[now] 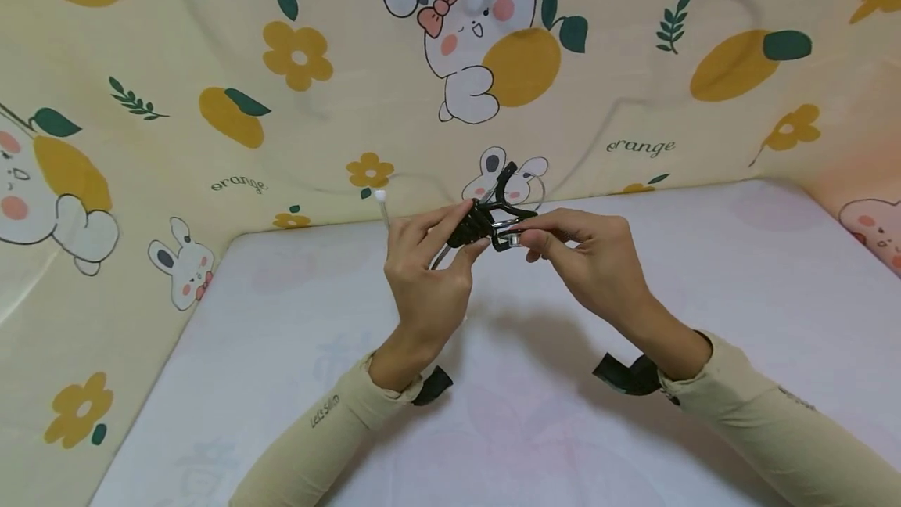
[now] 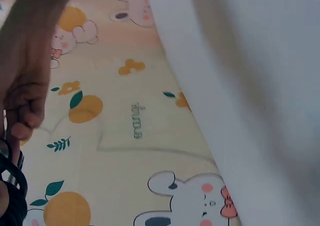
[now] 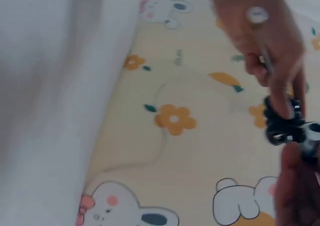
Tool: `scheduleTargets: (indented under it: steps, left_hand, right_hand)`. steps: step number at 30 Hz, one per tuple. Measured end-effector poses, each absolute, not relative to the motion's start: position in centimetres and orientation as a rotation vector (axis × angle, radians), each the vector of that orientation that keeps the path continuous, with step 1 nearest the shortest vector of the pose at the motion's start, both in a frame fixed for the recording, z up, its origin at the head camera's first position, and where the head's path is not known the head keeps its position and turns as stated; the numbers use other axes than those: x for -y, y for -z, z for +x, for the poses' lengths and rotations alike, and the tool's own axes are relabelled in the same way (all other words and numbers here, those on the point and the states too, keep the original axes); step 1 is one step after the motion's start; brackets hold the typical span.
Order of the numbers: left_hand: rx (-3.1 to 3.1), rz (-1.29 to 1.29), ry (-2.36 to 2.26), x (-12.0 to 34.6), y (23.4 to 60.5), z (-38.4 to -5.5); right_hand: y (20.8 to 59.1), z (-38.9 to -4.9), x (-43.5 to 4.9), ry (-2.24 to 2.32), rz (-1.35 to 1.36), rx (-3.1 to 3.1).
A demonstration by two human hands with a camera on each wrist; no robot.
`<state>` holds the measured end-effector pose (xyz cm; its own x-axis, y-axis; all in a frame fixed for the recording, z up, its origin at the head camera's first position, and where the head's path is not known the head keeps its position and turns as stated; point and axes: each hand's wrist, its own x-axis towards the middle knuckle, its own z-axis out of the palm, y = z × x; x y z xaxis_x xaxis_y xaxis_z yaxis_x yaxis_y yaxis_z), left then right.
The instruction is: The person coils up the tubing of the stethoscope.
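Note:
Above the white table, both hands hold a black coiled, cord-like bundle (image 1: 470,227) with shiny metal parts; its exact kind cannot be told. My left hand (image 1: 431,272) pinches the coil between thumb and fingers. A thin rod with a white tip (image 1: 381,196) sticks up behind that hand, and it also shows in the right wrist view as a white-tipped rod (image 3: 258,15). With thumb and fingertips, my right hand (image 1: 598,257) pinches a small silver piece (image 1: 516,240) at the bundle's right end. Black loops (image 2: 21,186) appear at the left wrist view's edge.
A white-covered tabletop (image 1: 352,429) lies beneath the hands. Behind it stands a cream backdrop (image 1: 338,116) printed with rabbits, oranges and flowers. Black straps (image 1: 626,375) hang at the sleeve cuffs.

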<state>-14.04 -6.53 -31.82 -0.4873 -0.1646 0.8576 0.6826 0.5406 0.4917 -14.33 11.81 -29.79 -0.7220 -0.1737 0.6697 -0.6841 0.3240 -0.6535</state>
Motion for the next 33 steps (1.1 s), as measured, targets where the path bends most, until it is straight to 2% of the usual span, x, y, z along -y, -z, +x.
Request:
scheduleTargets:
  steps: [7, 16, 23, 29, 33]
  left_hand:
    - [1.679, -0.497, 0.899, 6.4, 31.5, -14.1]
    - [1.633, -0.646, 0.681, 6.3, 31.7, -14.6]
    - [1.615, -0.691, 0.641, 6.4, 31.7, -14.4]
    - [1.604, -0.708, 0.645, 6.3, 31.6, -14.4]
    - [1.617, -0.696, 0.679, 6.0, 31.7, -14.2]
  right_hand:
    - [28.7, -13.7, -12.1, -1.631, 0.583, 2.300]
    - [27.2, -14.1, -13.9, -1.554, 0.397, 2.579]
    - [26.9, -14.5, -14.1, -1.632, 0.388, 2.564]
    - [27.1, -14.2, -13.8, -1.884, 0.247, 2.454]
    - [27.3, -13.8, -13.5, -1.893, 0.193, 2.389]
